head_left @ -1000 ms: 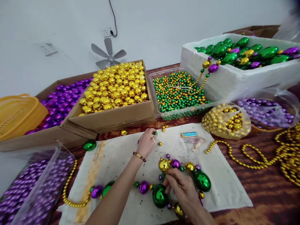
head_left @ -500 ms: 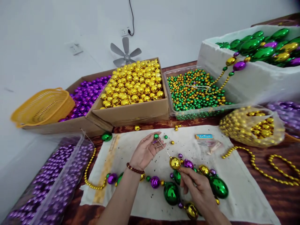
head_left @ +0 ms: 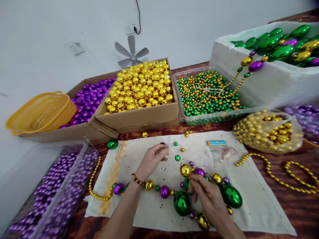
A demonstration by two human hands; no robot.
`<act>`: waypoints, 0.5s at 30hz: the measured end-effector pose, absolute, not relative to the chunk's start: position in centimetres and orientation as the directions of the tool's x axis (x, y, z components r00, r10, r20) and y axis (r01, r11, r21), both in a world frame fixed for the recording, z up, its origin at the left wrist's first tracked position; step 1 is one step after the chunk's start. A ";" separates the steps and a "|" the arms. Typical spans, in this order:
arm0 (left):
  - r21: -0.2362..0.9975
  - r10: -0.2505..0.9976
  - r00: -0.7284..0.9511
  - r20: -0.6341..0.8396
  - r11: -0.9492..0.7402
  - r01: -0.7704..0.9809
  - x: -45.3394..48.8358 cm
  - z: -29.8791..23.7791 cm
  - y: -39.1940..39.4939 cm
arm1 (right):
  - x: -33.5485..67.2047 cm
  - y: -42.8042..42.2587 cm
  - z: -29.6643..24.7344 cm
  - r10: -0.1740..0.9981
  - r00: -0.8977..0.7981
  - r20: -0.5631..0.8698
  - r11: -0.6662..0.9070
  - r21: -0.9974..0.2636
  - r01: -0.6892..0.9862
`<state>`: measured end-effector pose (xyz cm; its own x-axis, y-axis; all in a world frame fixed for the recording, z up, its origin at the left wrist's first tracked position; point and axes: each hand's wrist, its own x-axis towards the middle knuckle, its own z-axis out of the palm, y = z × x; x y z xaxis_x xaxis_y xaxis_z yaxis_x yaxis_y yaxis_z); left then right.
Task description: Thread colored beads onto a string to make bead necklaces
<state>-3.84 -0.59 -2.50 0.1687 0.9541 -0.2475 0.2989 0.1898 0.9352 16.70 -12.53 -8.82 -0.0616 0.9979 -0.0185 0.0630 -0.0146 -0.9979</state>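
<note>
My left hand pinches a thin needle over a white cloth. A small green bead sits on the thread just below the needle. My right hand pinches the strand right under a gold ball. The strand of gold, purple and green beads curves across the cloth, with a big green ball beside my right hand.
Behind the cloth stand a carton of gold balls, a carton of purple balls, a clear tub of small green and gold beads and a white box of large beads. A yellow basket is at left, gold bead chains at right.
The small green bead has slid from my left fingertips down the needle onto the thread. My left hand turned palm down and closed on the needle. The view shifted slightly.
</note>
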 end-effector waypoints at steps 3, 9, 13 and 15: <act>0.712 0.996 0.000 -0.091 0.065 0.699 -5.5 -3.9 1.5 | 16.7 -12.6 -8.9 0.997 -0.073 -0.032 -0.028 -0.998 0.055; 0.597 0.994 0.083 -0.072 -0.024 0.802 -4.4 -5.3 3.6 | 16.9 -12.7 -9.1 0.995 -0.095 -0.033 -0.026 -0.997 0.067; 0.658 0.991 0.092 -0.095 -0.006 0.753 -3.7 -6.1 3.7 | 17.2 -12.7 -9.1 0.994 -0.098 -0.048 -0.042 -0.997 0.071; 0.706 0.992 0.071 -0.102 0.022 0.708 -4.0 -6.2 3.6 | 17.2 -12.7 -9.2 0.994 -0.092 -0.053 -0.047 -0.997 0.061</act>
<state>-3.98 3.57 -6.21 0.0708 0.9922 -0.1023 0.7082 0.0223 0.7057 17.19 -12.66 -9.16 -0.0924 0.9943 -0.0527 0.0608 -0.0472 -0.9970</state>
